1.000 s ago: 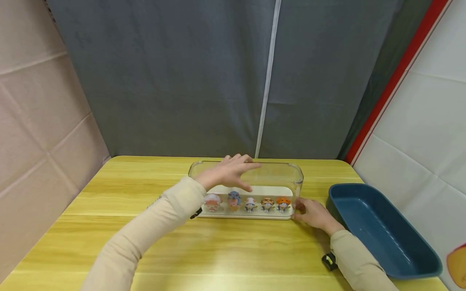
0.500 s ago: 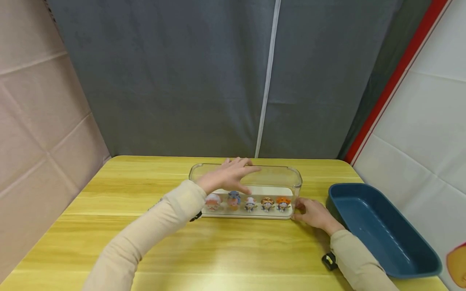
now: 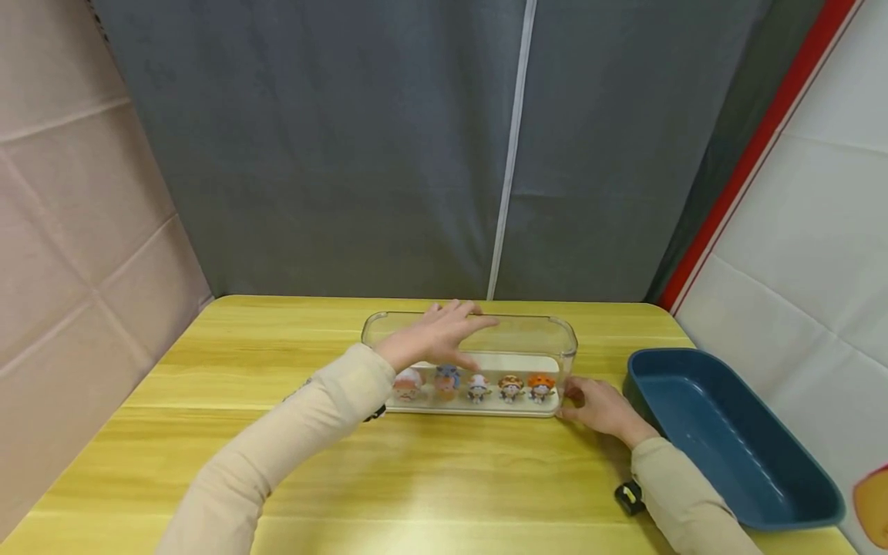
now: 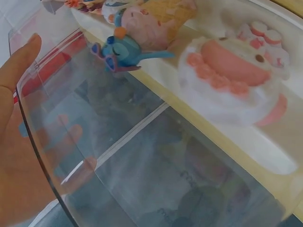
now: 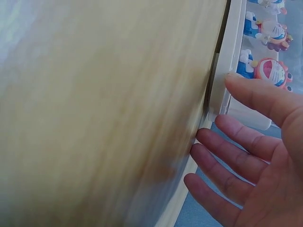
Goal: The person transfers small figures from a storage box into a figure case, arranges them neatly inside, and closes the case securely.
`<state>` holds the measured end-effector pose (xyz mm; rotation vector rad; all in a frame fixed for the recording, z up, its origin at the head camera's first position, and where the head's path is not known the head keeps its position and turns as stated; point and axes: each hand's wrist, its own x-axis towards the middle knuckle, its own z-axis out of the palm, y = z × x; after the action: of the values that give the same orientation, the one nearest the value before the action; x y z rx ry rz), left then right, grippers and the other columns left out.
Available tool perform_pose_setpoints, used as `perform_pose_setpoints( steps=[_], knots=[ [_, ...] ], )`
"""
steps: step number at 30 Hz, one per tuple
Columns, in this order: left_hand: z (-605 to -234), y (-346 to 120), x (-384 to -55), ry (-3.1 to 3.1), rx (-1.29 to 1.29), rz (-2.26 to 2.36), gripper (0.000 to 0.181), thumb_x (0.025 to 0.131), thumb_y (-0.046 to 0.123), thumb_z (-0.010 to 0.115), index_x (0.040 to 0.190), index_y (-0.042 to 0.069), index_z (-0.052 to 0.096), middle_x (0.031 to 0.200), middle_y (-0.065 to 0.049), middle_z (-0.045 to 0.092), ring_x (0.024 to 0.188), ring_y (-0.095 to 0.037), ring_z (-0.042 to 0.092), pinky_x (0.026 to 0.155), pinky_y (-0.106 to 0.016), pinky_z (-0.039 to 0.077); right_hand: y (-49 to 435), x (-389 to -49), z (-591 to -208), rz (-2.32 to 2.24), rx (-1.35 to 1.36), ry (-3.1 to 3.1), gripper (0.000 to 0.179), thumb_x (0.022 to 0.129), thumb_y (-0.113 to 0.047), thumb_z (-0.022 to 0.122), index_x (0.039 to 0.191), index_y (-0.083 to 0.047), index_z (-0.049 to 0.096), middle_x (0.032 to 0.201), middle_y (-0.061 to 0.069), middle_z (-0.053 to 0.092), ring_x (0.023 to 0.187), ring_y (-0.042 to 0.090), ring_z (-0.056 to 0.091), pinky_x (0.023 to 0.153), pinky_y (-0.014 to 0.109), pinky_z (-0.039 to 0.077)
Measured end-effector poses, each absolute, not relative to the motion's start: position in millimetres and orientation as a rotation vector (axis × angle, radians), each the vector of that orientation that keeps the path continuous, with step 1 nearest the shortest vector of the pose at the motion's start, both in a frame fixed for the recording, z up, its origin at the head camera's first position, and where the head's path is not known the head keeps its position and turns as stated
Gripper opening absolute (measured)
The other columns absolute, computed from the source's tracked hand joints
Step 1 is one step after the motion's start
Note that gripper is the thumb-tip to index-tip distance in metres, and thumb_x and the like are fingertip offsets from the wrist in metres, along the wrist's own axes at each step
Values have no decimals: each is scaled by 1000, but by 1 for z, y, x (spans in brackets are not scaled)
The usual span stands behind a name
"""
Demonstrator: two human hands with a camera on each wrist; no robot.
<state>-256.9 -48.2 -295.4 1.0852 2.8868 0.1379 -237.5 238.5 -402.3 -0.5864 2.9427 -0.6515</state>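
A clear display cover [image 3: 522, 333] stands on a long white base [image 3: 458, 409], with several figurines [image 3: 510, 388] in a row inside. In the head view my left hand [image 3: 435, 338] spans the cover's top, thumb at the front and fingers toward the back. The left wrist view shows that hand's fingers [image 4: 70, 137] through the plastic, beside a pink-and-white figurine [image 4: 232, 82] and a blue one [image 4: 124, 53]. At the base's front right corner is my right hand [image 3: 600, 408]. Its thumb and index fingertips touch there, other fingers loosely extended [image 5: 236, 175].
A dark blue basin [image 3: 728, 439] sits on the wooden table [image 3: 416, 478] to the right. A grey curtain [image 3: 333, 154] hangs behind the table's far edge. Pale cloth walls [image 3: 69, 231] rise at both sides, with a red border on the right one.
Between the first and second frames the left hand and the cover's top dropped slightly. Since then both have held still. The right hand stays at the corner.
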Motion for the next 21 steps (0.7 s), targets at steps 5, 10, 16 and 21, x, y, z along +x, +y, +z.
perform_pose_setpoints(
  steps=[5, 10, 16, 21],
  knots=[
    [-296, -46, -258, 2897, 1082, 136, 80, 73, 46, 68, 139, 28, 27, 134, -2, 30, 120, -21, 28, 96, -50, 22, 240, -238, -400, -652, -595, 2942, 33, 73, -27, 72, 96, -6, 60, 93, 8, 61, 88, 28, 56, 74, 45, 44],
    [-298, -45, -258, 2902, 1080, 136, 81, 72, 44, 69, 139, 29, 26, 135, -3, 30, 121, -22, 27, 97, -51, 20, 241, -237, -401, -652, -593, 2943, 34, 73, -27, 71, 97, -5, 60, 94, 8, 61, 88, 28, 55, 75, 45, 44],
    [-299, -43, -257, 2901, 1074, 119, 82, 72, 45, 69, 139, 29, 26, 136, -3, 28, 121, -22, 27, 97, -50, 21, 243, -235, -402, -662, -588, 2940, 35, 73, -26, 71, 98, -4, 60, 93, 8, 61, 88, 28, 56, 74, 45, 44],
    [-299, -42, -257, 2898, 1076, 94, 81, 73, 46, 68, 139, 29, 25, 137, -4, 27, 122, -23, 27, 96, -50, 23, 244, -235, -402, -659, -575, 2938, 35, 73, -26, 71, 98, -4, 60, 93, 8, 61, 87, 28, 55, 74, 45, 43]
  ],
)
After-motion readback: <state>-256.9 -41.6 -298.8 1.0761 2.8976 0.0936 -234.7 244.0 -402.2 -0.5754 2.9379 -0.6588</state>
